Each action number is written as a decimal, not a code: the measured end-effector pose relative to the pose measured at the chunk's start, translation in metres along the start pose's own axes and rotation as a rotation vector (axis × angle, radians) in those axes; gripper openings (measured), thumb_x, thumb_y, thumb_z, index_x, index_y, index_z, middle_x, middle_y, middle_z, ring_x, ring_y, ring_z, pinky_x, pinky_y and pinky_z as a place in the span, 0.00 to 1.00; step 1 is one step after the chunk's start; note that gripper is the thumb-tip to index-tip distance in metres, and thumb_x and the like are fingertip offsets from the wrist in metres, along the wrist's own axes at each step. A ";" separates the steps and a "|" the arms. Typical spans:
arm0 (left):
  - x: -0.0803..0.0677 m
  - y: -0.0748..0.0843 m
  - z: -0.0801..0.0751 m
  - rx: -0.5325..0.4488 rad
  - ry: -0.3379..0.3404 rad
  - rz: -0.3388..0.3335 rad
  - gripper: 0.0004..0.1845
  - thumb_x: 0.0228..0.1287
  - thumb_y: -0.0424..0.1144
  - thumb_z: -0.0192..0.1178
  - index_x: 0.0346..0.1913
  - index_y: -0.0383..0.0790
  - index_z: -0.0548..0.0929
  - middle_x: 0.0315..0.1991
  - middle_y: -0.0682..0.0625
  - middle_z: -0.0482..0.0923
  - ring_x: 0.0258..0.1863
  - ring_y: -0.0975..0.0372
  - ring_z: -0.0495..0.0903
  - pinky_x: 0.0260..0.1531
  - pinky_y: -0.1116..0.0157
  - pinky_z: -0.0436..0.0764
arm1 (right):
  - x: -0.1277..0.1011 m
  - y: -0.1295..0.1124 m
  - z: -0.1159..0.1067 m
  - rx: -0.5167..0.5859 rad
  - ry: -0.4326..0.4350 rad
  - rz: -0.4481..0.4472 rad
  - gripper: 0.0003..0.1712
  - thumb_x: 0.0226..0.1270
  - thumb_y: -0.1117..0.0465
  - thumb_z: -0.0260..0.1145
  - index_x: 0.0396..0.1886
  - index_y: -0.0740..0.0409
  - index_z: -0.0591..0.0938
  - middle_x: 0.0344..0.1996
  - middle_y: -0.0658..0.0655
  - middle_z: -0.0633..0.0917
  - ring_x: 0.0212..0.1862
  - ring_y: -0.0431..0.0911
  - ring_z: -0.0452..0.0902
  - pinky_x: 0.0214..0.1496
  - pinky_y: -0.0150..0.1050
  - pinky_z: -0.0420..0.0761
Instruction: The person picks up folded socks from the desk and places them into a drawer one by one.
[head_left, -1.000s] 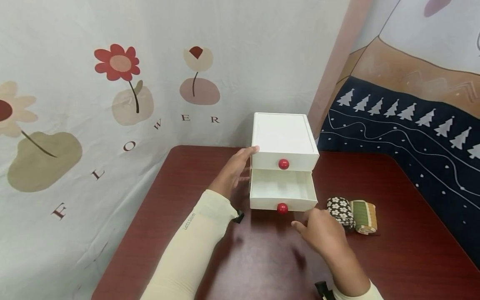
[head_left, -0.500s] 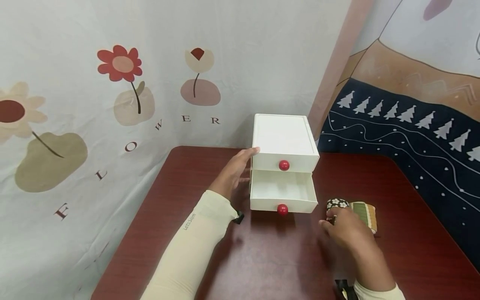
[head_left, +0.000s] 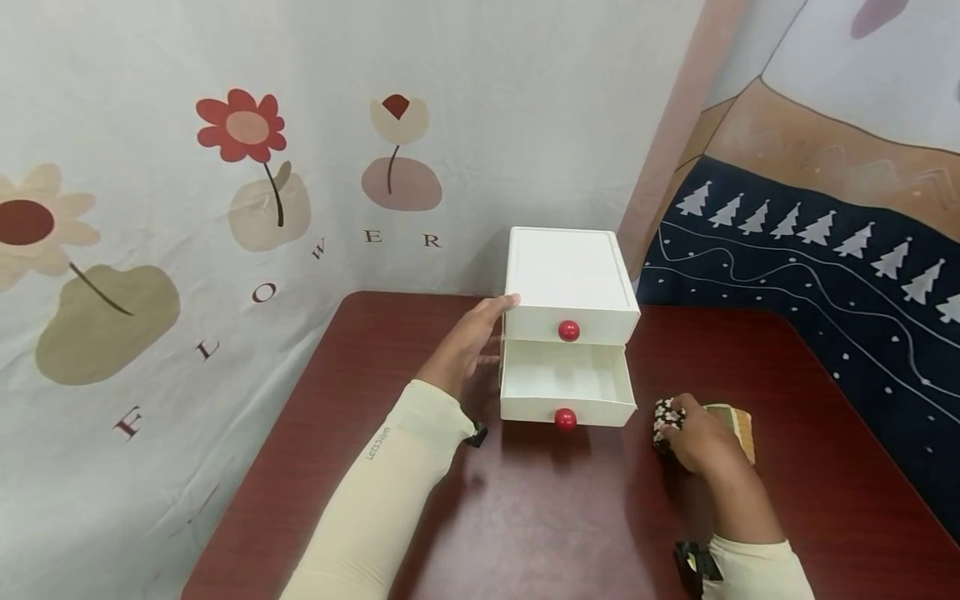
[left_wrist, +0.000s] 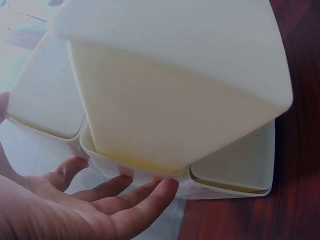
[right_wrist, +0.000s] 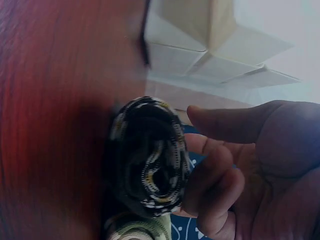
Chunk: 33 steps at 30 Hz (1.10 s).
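Note:
A white two-drawer box [head_left: 567,275] with red knobs stands on the dark red table [head_left: 540,517]. Its lower drawer [head_left: 564,385] is pulled out and looks empty. My left hand [head_left: 468,342] lies with straight fingers against the box's left side, seen up close in the left wrist view as the left hand [left_wrist: 95,205] beside the box [left_wrist: 175,90]. My right hand [head_left: 697,437] grips a rolled black floral cloth [head_left: 664,418] to the right of the drawer. In the right wrist view my fingers [right_wrist: 220,180] curl round the black roll [right_wrist: 150,155].
A green and tan striped cloth roll [head_left: 735,421] lies just right of the black one, its edge [right_wrist: 140,232] showing in the right wrist view. A flower-print curtain [head_left: 225,167] hangs behind the table, and a dark tree-pattern cloth [head_left: 825,275] hangs at the right.
My right hand moved right from in front of the lower drawer's knob to the black floral roll and closed round it. The left hand stayed on the box.

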<state>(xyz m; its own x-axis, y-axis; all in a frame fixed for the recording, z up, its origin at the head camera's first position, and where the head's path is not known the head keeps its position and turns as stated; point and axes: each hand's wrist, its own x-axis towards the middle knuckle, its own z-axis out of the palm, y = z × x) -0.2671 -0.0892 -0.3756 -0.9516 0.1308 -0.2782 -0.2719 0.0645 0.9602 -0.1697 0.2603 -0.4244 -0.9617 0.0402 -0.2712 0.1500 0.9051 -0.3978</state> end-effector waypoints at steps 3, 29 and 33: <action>0.000 0.000 0.000 0.003 -0.005 0.002 0.43 0.69 0.72 0.62 0.80 0.55 0.70 0.82 0.47 0.66 0.77 0.41 0.72 0.73 0.37 0.73 | 0.018 0.019 0.009 -0.015 0.013 -0.007 0.26 0.82 0.59 0.60 0.72 0.63 0.69 0.61 0.83 0.81 0.55 0.71 0.82 0.49 0.62 0.83; 0.004 -0.002 -0.001 0.030 0.000 -0.023 0.44 0.67 0.73 0.63 0.80 0.56 0.69 0.81 0.46 0.67 0.77 0.42 0.72 0.75 0.36 0.72 | 0.004 -0.006 0.010 -0.002 0.113 -0.135 0.20 0.77 0.66 0.64 0.64 0.69 0.84 0.58 0.83 0.84 0.68 0.81 0.71 0.67 0.71 0.78; 0.005 -0.001 -0.001 0.023 -0.002 -0.021 0.44 0.67 0.73 0.63 0.80 0.55 0.70 0.82 0.47 0.66 0.77 0.42 0.73 0.74 0.36 0.72 | 0.004 -0.008 0.013 0.026 0.132 -0.127 0.21 0.76 0.66 0.63 0.64 0.69 0.85 0.56 0.83 0.84 0.64 0.78 0.72 0.65 0.69 0.79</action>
<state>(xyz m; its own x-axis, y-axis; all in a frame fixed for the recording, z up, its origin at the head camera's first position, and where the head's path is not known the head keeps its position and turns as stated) -0.2714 -0.0893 -0.3777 -0.9454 0.1308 -0.2985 -0.2886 0.0898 0.9532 -0.1723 0.2482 -0.4336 -0.9948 -0.0168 -0.1004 0.0298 0.8951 -0.4448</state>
